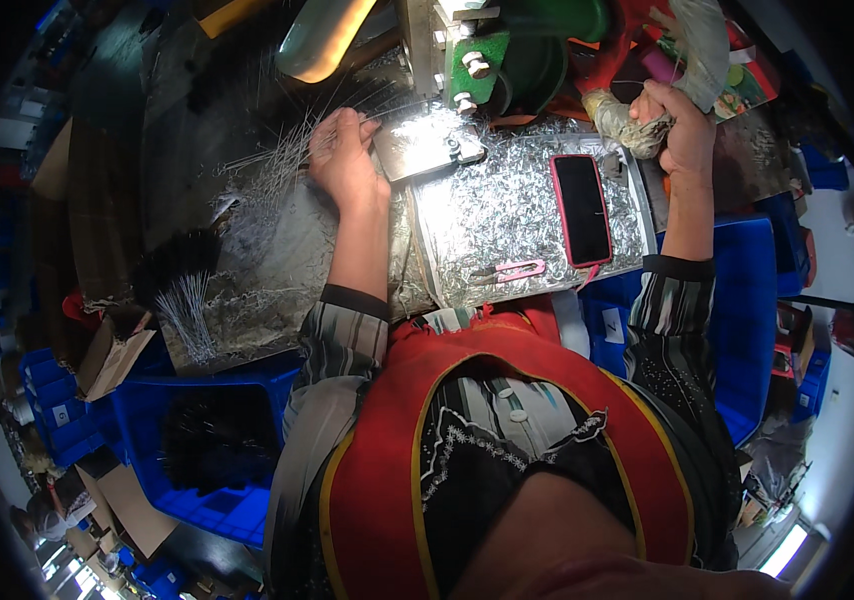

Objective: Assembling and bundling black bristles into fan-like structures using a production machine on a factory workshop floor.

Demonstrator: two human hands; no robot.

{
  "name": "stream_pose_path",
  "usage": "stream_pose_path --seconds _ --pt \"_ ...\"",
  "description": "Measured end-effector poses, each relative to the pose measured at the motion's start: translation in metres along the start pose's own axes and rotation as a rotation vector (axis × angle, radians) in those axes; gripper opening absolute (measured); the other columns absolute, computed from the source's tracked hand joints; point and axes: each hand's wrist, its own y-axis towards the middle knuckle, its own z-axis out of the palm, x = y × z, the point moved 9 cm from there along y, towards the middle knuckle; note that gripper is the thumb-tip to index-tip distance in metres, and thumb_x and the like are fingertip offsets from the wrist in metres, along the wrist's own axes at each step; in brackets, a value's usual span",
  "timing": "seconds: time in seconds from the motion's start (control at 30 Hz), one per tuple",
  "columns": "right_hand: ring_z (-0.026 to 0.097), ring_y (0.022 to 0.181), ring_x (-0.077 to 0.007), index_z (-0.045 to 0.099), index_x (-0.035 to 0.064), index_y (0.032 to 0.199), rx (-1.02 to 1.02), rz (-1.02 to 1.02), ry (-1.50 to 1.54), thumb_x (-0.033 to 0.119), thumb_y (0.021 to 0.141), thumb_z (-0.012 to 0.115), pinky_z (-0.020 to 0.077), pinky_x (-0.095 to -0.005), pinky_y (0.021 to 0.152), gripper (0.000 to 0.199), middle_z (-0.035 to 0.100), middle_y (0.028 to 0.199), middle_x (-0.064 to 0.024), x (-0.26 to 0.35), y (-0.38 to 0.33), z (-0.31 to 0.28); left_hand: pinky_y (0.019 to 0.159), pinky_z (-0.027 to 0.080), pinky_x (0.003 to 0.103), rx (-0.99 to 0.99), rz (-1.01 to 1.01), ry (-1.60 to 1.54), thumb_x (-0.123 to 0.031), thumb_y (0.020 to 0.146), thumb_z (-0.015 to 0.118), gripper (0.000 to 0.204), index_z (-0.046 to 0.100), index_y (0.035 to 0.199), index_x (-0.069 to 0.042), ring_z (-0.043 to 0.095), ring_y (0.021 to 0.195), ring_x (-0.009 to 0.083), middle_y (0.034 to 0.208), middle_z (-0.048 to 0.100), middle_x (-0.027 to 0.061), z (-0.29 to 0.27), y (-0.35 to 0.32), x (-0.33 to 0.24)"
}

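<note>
We judge the feeding step in hand: our left hand point(347, 160) pinches thin metal wires point(272, 165) at the far left beside the steel plate point(425, 140), our right hand point(682, 125) is clenched round the cloth-wrapped lever point(627, 125), and pulling next calls for wires seated squarely.

Left hand point(347, 160) pinching thin metal wires point(272, 165) against steel plate point(422, 140) near workbench point(507, 215) far edge. Right hand point(682, 125) gripping cloth-wrapped lever point(627, 125) at far right corner. Phone point(581, 208) flat amid metal shavings; pink clip point(519, 270) near front edge.
</note>
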Motion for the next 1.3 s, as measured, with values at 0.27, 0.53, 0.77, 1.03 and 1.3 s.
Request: stream_pose_path --seconds 0.27,0.53,0.77,1.03,1.3 --pt "0.050 0.046 -0.0158 0.048 0.0042 0.050 0.084 0.072 -0.031 0.009 0.069 0.060 0.0395 -0.0265 0.049 0.023 0.049 0.048 -0.0066 0.007 0.012 -0.005 0.063 0.048 0.025 -0.023 0.037 0.006 -0.001 0.078 0.057 0.016 0.050 0.091 0.004 0.056 0.064 0.0167 0.078 0.055 0.0094 0.000 -0.001 -0.001" --pt "0.050 0.048 -0.0156 0.049 -0.0005 0.060 0.069 -0.350 0.179 0.004 0.070 0.057 0.0408 -0.0257 0.049 0.014 0.051 0.052 -0.0078 -0.020 -0.003 -0.001 0.064 0.049 0.026 -0.031 0.033 0.018 -0.004 0.080 0.057 0.010 0.051 0.087 0.002 0.056 0.060 0.0151 0.073 0.056 0.0081 0.002 -0.003 -0.005" --pt "0.054 0.059 -0.0155 0.053 -0.0016 0.072 -0.108 -0.372 -0.004 0.011 0.077 0.057 0.0431 -0.0254 0.061 0.014 0.055 0.065 -0.0084 -0.027 -0.025 0.000 0.081 0.047 0.036 -0.155 -0.345 -0.442 -0.015 0.082 0.057 0.016 0.049 0.089 -0.004 0.056 0.074 0.0210 0.078 0.055 0.0074 -0.040 -0.002 0.029" --pt "0.050 0.066 -0.0075 0.056 -0.0005 0.082 0.143 0.088 -0.191 0.015 0.080 0.057 0.0409 -0.0215 0.064 0.016 0.056 0.073 -0.0022 -0.120 -0.098 0.052 0.089 0.042 0.040 0.246 -0.580 -0.111 -0.013 0.084 0.052 0.019 0.051 0.097 0.001 0.055 0.094 0.0277 0.100 0.056 0.0175 -0.045 -0.057 -0.016" --pt "0.053 0.081 -0.0323 0.055 -0.0100 0.076 0.643 -0.473 -0.776 0.017 0.078 0.054 0.0458 -0.0393 0.071 0.027 0.049 0.103 -0.0265 -0.105 -0.184 0.239 0.092 0.035 0.032 0.160 0.207 0.748 -0.007 0.078 0.057 0.049 0.037 0.121 0.003 0.044 0.112 0.0258 0.121 0.044 0.0198 -0.060 -0.027 -0.107"
